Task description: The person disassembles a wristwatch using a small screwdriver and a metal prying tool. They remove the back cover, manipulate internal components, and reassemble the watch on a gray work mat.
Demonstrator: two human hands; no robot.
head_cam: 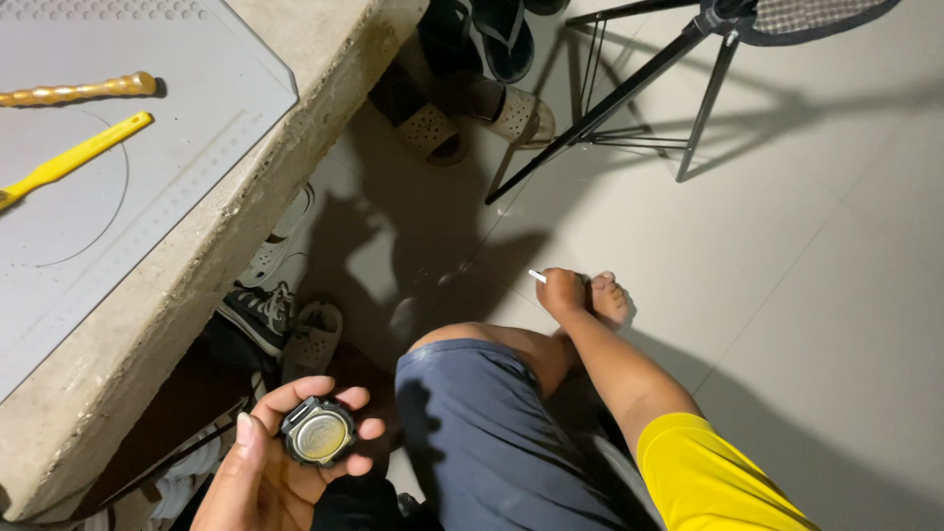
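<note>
The left hand [264, 470] cradles a round watch case [317, 434], its metal back facing up, with the fingers curled around its rim. The right hand [562, 291] is extended down to the floor [787, 275], beside the person's bare foot [610, 298], and is closed on a small white stick-like object [537, 276]; its kind cannot be determined. Step in hand, by judgement: retrieval of the small part from the floor while the case is held ready. The next move calls for a firm pinch and a steady case. On the counter [206, 246], up and left of the left hand, lie a yellow tool [74, 157] and a gold handle [79, 91] on a grey mat [177, 147].
</note>
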